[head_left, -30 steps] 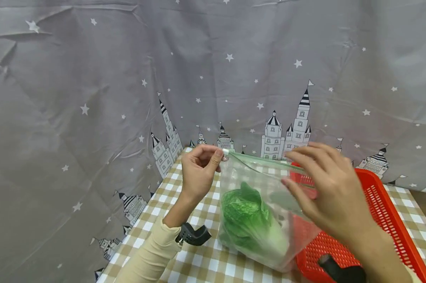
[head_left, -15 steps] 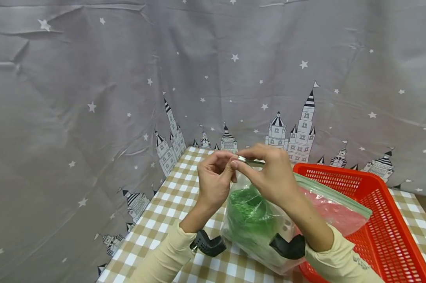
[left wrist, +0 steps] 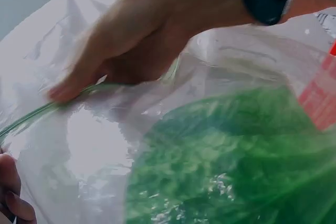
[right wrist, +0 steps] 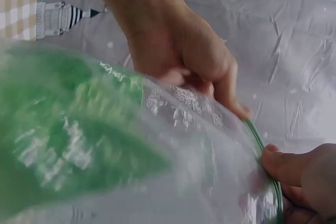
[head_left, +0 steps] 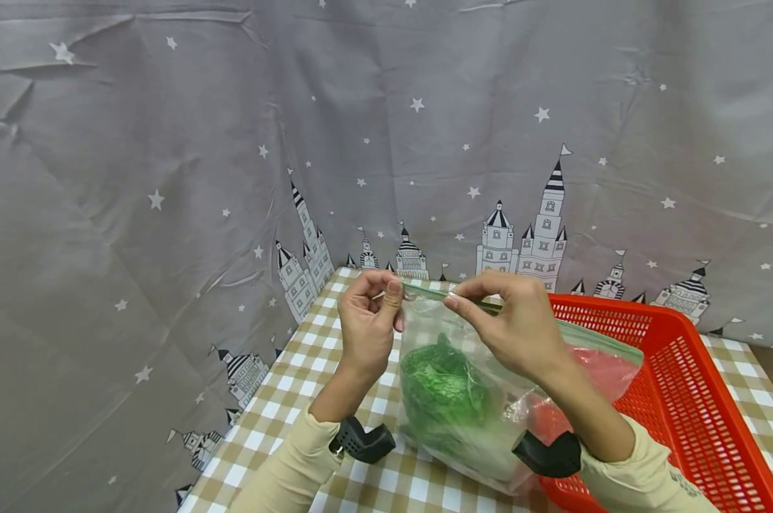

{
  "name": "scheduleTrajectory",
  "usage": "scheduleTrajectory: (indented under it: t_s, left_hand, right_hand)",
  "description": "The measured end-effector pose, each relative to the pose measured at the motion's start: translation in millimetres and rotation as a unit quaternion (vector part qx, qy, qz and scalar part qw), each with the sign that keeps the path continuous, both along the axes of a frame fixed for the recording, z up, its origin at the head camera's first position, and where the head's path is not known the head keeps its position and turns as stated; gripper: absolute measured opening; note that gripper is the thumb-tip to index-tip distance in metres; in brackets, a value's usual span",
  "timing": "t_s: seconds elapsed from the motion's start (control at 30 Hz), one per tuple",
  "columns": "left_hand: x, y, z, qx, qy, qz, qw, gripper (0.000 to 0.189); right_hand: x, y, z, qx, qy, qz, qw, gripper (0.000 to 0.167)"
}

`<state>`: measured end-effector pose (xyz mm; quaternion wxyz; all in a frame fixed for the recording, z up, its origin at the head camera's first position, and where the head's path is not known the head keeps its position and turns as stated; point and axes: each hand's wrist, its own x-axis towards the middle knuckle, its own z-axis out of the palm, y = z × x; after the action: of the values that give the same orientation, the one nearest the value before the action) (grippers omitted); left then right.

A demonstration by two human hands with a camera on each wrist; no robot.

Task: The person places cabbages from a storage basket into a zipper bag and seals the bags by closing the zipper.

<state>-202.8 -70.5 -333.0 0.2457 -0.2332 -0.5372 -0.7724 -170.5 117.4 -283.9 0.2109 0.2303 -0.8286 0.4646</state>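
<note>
A clear zip bag (head_left: 418, 324) with a green-edged top holds a head of Chinese cabbage (head_left: 447, 385), green leaves up and pale base to the lower right. At the bag's upper left corner, my left hand (head_left: 368, 331) pinches the end of the zip strip between thumb and fingers. A short way to its right, my right hand (head_left: 517, 324) pinches the same strip, thumb against fingers, with a small white piece at the fingertips. Through the plastic, the left wrist view shows the cabbage leaves (left wrist: 226, 156) close up. The right wrist view shows the green zip strip (right wrist: 254, 132) running between both hands.
A red plastic basket (head_left: 700, 385) stands right of the bag, and the bag's right end overlaps it. The table carries a brown-and-white checked cloth (head_left: 322, 342). Behind hangs a grey curtain (head_left: 200, 128) printed with stars and castles.
My right hand came left from the bag's open right side to the left corner, pinched the strip beside my left hand, then slid a little right along it. My left hand keeps its corner.
</note>
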Motion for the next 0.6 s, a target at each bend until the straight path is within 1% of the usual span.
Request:
scheduleTrajectory:
  t_s: [0.13,0.17,0.23,0.4,0.47,0.5,0.53,0.57,0.6]
  left_hand:
    - [-5.5,-10.3,-3.1,0.029,-0.002,0.013,0.9995,0.009]
    - [-6.9,-13.3,-4.5,0.034,-0.002,0.017,0.9993,0.006]
    - [-9.1,-18.6,-7.4,0.039,-0.004,0.03,0.9988,0.008]
    - [-11.2,-29.5,-13.9,0.054,-0.016,0.048,0.9973,0.008]
    - [-8.2,-31.9,-13.2,0.053,-0.017,0.048,0.9973,0.007]
    - [-4.9,-32.8,-11.5,0.052,-0.015,0.045,0.9975,0.007]
    - [-0.1,-34.1,-9.0,0.045,-0.008,0.047,0.9979,0.007]
    - [6.6,-35.5,-5.5,0.038,0.004,0.049,0.9981,0.007]
    - [14.6,-37.5,-1.3,0.03,0.022,0.053,0.9979,0.008]
  right_hand:
    - [6.2,24.9,-2.4,0.016,-0.012,-0.027,0.9994,0.005]
    - [8.3,32.8,-3.0,0.018,-0.014,-0.034,0.9992,0.005]
    - [12.9,50.1,-4.0,0.026,-0.015,-0.053,0.9981,0.005]
    - [30.8,94.0,-4.5,0.047,0.006,-0.111,0.9927,0.011]
    - [40.6,108.8,-4.0,0.057,0.023,-0.129,0.9898,0.019]
    - [46.0,115.4,-3.9,0.055,0.033,-0.126,0.99,0.02]
    - [49.2,125.6,-9.1,0.056,0.031,-0.121,0.9905,0.024]
    - [51.1,138.3,-18.5,0.058,0.03,-0.111,0.9917,0.027]
    - [54.9,147.1,-23.4,0.041,0.029,-0.078,0.9957,0.026]
